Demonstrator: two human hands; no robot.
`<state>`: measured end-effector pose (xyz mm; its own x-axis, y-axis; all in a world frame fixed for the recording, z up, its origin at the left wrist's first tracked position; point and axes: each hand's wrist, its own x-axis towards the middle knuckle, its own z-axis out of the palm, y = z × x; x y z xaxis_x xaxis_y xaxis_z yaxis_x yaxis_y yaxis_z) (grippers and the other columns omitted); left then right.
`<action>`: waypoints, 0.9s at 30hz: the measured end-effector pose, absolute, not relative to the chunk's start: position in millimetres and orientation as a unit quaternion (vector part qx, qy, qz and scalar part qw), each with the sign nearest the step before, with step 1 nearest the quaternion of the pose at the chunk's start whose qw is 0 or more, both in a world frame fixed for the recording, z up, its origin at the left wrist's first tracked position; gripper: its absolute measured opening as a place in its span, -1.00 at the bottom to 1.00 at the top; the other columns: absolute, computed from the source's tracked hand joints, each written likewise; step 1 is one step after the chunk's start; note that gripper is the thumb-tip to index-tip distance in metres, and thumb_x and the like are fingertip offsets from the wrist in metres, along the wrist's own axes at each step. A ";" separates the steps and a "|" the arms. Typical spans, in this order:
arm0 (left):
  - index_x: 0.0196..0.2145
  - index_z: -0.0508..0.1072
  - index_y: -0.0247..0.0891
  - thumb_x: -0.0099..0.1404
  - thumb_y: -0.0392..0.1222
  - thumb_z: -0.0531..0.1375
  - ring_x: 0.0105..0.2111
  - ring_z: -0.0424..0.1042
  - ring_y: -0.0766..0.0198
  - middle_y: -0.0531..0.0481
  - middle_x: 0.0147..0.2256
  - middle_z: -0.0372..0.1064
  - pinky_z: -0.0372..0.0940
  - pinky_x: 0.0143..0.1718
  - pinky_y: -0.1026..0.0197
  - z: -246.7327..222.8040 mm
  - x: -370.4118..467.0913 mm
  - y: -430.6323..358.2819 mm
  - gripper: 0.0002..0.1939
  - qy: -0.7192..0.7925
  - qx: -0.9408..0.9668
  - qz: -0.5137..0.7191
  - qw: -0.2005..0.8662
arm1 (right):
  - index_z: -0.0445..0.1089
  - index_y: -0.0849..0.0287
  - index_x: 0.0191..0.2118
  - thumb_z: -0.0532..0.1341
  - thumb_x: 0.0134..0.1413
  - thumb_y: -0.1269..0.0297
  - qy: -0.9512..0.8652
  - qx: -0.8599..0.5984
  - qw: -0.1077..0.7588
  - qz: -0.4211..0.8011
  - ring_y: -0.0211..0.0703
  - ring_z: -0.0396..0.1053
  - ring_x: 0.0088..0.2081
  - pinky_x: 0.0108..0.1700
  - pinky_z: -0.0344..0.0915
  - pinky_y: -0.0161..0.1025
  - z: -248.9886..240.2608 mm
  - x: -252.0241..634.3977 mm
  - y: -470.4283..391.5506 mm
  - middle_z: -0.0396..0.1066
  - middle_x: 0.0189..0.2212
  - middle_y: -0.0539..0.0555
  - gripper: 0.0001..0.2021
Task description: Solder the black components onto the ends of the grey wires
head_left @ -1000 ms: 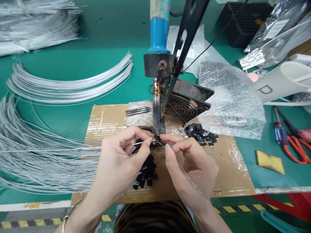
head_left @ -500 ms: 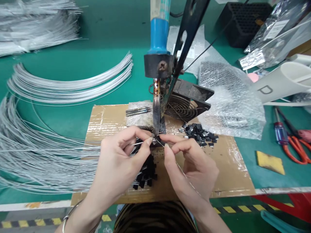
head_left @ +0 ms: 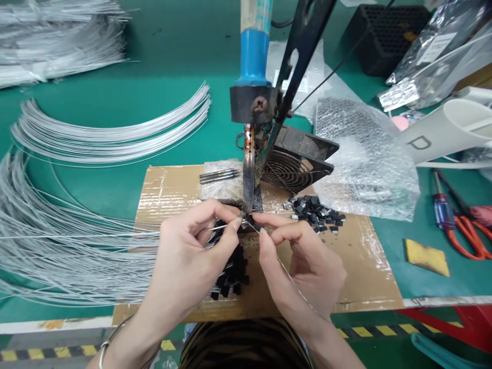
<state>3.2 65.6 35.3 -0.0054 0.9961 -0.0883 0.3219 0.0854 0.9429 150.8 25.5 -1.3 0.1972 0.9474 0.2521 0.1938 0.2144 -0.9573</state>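
A soldering iron (head_left: 254, 56) with a blue handle hangs tip down in a black bracket (head_left: 286, 82). Just below its tip, my left hand (head_left: 194, 251) is closed in a pinch on a thin grey-white wire (head_left: 218, 227). The wire's end lies between fingertips and iron, too small to make out. From the right, my right hand (head_left: 307, 261) pinches a strand of solder wire (head_left: 288, 274), whose front end points at the iron tip and whose tail runs down along the wrist. Black connectors (head_left: 230, 274) lie partly hidden beneath my left hand.
Bundles of grey wire (head_left: 77, 256) spread over the left side. Loose black connectors (head_left: 317, 212) lie on the cardboard (head_left: 357, 266), near a fan (head_left: 295, 159). Farther right are bubble wrap (head_left: 365, 154), a yellow sponge (head_left: 426, 257) and orange-handled pliers (head_left: 467, 238).
The soldering iron and its bracket have shifted very slightly to the right. Both hands stay almost where they were, with the same pinches on the wire and the solder.
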 end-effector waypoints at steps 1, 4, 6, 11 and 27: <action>-0.41 0.57 -0.20 0.25 -0.38 0.33 -0.42 0.51 0.40 0.12 -0.39 0.59 0.35 -0.39 0.43 35.0 3.4 66.0 -0.88 0.595 0.556 0.386 0.434 | 0.40 0.06 -0.28 0.29 0.22 0.56 -0.540 -0.531 0.562 0.333 -0.07 0.64 -0.06 0.02 0.52 -0.14 -1.5 150.9 25.4 0.64 -0.08 0.06 -0.80; -0.41 0.56 -0.20 0.26 -0.37 0.32 -0.44 0.48 0.40 0.12 -0.40 0.58 0.33 -0.41 0.42 33.1 3.4 66.4 -0.88 0.595 0.559 0.382 0.434 | 0.39 0.07 -0.28 0.30 0.22 0.55 -0.547 -0.535 0.555 0.325 -0.06 0.64 -0.06 0.00 0.53 -0.15 -1.8 151.2 25.4 0.65 -0.09 0.07 -0.80; -0.41 0.56 -0.19 0.26 -0.35 0.33 -0.43 0.48 0.40 0.13 -0.39 0.58 0.33 -0.41 0.41 32.2 2.9 65.7 -0.89 0.596 0.558 0.379 0.436 | 0.39 0.07 -0.28 0.30 0.22 0.55 -0.551 -0.537 0.552 0.321 -0.06 0.64 -0.08 -0.03 0.54 -0.16 -1.7 151.4 25.5 0.65 -0.09 0.08 -0.81; -0.40 0.57 -0.18 0.27 -0.33 0.33 -0.42 0.47 0.39 0.13 -0.38 0.59 0.31 -0.42 0.41 33.3 1.9 63.2 -0.89 0.598 0.559 0.375 0.435 | 0.39 0.07 -0.27 0.31 0.19 0.56 -0.557 -0.539 0.551 0.309 -0.10 0.64 -0.09 -0.04 0.54 -0.20 -1.4 151.2 26.0 0.65 -0.09 0.07 -0.79; -0.40 0.58 -0.19 0.27 -0.36 0.32 -0.40 0.51 0.37 0.10 -0.37 0.59 0.38 -0.36 0.38 35.3 5.0 62.6 -0.88 0.594 0.552 0.391 0.436 | 0.42 0.07 -0.23 0.31 0.17 0.59 -0.569 -0.528 0.564 0.281 -0.10 0.65 -0.13 -0.06 0.55 -0.17 -1.9 149.3 26.7 0.66 -0.10 0.08 -0.78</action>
<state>5.0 62.6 35.3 -0.0098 0.9962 -0.0864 0.3147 0.0850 0.9454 149.3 26.7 -1.9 0.1949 0.9181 0.3451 0.2840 0.2839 -0.9158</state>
